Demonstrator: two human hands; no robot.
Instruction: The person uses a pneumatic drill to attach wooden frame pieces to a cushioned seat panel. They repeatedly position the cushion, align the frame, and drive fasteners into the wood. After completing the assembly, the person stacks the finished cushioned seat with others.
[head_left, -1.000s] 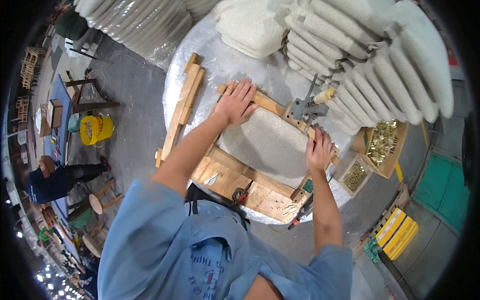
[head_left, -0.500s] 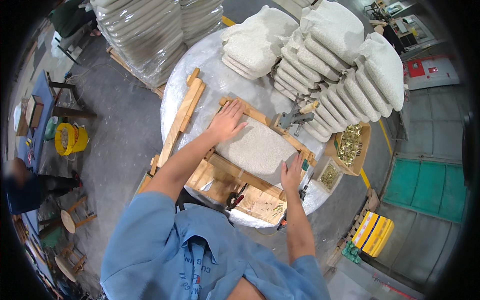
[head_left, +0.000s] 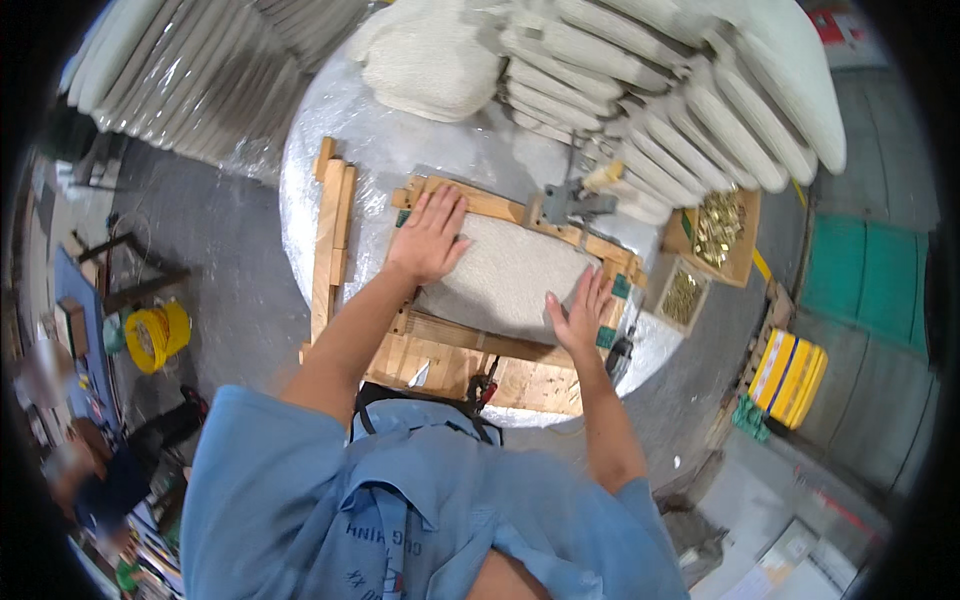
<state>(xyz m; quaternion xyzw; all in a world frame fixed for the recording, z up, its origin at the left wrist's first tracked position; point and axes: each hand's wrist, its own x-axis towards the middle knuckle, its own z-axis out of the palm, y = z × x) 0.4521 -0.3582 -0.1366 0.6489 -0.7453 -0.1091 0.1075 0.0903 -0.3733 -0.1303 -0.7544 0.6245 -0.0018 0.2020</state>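
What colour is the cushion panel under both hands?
Pale grey-beige fabric: the cushion panel shows best in the head view, lying in the wooden frame.

1. The left hand (head_left: 432, 235) sits flat with spread fingers on the near-left corner of the grey cushion panel (head_left: 510, 280); a second ago it pressed nearer the far left corner, against the wooden frame (head_left: 480, 205).
2. The right hand (head_left: 580, 315) now lies open on the panel's near right edge, beside the frame's right rail; a second ago it was higher on the right side, close to the metal stapler (head_left: 570, 203).
3. The head camera has tilted: the round table (head_left: 310, 180) fills more of the view, and the yellow bucket (head_left: 150, 335) lies lower at the left.
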